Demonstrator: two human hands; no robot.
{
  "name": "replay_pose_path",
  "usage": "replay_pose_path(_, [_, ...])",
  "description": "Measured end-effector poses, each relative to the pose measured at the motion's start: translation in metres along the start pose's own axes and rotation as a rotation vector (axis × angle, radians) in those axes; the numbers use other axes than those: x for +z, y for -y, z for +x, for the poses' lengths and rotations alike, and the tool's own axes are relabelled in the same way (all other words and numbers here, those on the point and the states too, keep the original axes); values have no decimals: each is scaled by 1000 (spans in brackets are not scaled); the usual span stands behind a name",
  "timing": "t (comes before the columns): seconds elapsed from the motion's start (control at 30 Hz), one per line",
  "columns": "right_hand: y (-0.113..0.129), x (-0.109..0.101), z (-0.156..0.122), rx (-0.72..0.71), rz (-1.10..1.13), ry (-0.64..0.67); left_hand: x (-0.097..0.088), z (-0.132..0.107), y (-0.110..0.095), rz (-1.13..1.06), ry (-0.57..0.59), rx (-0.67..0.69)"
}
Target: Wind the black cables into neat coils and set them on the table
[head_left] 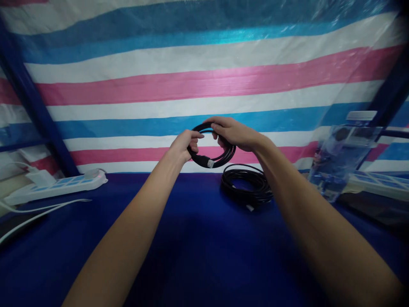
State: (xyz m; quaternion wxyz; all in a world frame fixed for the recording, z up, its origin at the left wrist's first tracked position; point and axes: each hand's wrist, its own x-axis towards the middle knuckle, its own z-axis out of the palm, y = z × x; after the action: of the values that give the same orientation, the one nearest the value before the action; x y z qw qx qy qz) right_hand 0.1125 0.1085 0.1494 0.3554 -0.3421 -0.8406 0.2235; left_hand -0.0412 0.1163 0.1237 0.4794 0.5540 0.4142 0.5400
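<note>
A coil of black cable (220,161) is held up above the far edge of the blue table, with a pale metal-ended plug at the bottom of its loop. My left hand (185,145) is closed on the coil's left side, thumb and fingers pinching it. On the upper right, my right hand (231,131) wraps its fingers round the same coil. Below and to the right, a second black cable coil (244,189) lies on the table, its light plug end pointing toward me. My right forearm stands close beside that second coil.
A white power strip (73,184) with a plugged-in charger and white cables lies at the left. On the right stand a clear plastic bottle (338,157), another power strip (380,183) and a dark flat object (373,209). Striped plastic sheeting (191,89) hangs behind the blue table (198,238).
</note>
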Motion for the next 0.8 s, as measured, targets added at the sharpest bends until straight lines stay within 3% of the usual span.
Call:
replay_pose_path(0.17, [-20, -19, -8, 172, 76, -19, 15, -3, 12, 262, 8, 65])
replay_pose_path(0.3, [-54, -46, -35, 437, 144, -74, 50, 2, 18, 545, 192, 14])
replay_pose_path(0.4, [-77, -53, -57, 581, -72, -58, 81, 10, 27, 768, 292, -51])
replay_pose_path(0.5, [-97, -44, -71, 582, -477, 8, 103, 15, 44, 974, 295, -62])
replay_pose_path(0.57, [-110, -32, -78, 574, -617, 40, 109, 16, 60, 1079, 276, -67])
replay_pose_path(0.7, [-124, -9, -86, 575, -771, 55, 105, 21, 86, 1155, 285, -82])
replay_pose_path(0.8, [-124, -7, -88, 578, -800, 66, 96, 28, 94, 1055, 332, -60])
